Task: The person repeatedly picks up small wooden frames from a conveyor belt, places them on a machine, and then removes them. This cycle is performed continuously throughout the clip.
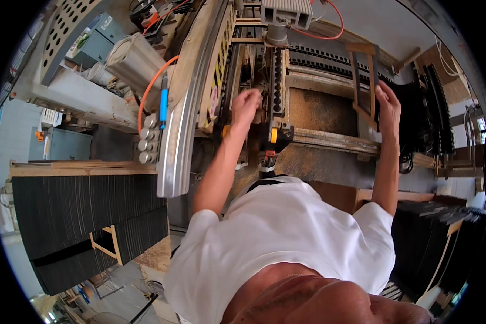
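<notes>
Right grip (387,105) holds frame (372,81), long axis away from body.

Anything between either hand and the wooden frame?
Right hand: nothing visible; it's at the rectangular wooden frame's right side, apparently gripping it. Left hand: the row of black rollers lies between it and the frame in this view. Can't tell from one view whether the rollers are high enough to block it.

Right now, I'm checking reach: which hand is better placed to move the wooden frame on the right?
Likely the right hand, gripping the side of the wooden frame; the left hand is well apart from it.
</notes>
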### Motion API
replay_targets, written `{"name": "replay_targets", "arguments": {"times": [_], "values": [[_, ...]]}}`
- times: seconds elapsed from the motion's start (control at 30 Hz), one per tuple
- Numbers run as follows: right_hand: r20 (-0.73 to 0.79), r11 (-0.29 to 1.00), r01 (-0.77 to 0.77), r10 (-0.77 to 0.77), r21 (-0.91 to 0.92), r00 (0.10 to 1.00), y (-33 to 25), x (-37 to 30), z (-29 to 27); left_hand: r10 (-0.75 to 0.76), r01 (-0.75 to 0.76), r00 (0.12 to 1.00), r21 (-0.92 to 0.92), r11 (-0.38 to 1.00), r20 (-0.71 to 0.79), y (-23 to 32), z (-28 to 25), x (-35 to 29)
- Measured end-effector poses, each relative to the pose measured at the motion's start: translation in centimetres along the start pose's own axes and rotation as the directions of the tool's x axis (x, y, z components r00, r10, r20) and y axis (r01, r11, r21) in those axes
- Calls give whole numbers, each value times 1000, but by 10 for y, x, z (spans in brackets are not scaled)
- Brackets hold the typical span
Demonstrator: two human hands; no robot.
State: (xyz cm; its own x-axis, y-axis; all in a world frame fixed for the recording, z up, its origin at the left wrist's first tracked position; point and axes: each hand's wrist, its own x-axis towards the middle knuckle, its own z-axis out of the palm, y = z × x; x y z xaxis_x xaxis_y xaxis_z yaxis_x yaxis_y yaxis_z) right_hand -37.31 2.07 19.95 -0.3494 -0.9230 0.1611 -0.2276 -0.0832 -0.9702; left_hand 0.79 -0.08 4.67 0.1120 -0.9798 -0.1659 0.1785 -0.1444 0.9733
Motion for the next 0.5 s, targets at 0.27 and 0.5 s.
{"name": "replay_targets", "arguments": {"times": [0.27,0.5], "values": [[193,974,-227,222,4,956,54,-3,-8,-266,248,964,-316,916,-15,-9,30,227],[356,968,-65,151,-244,922,16,-9,34,-205,88,975,-692,717,-89,-33,35,307]]}}
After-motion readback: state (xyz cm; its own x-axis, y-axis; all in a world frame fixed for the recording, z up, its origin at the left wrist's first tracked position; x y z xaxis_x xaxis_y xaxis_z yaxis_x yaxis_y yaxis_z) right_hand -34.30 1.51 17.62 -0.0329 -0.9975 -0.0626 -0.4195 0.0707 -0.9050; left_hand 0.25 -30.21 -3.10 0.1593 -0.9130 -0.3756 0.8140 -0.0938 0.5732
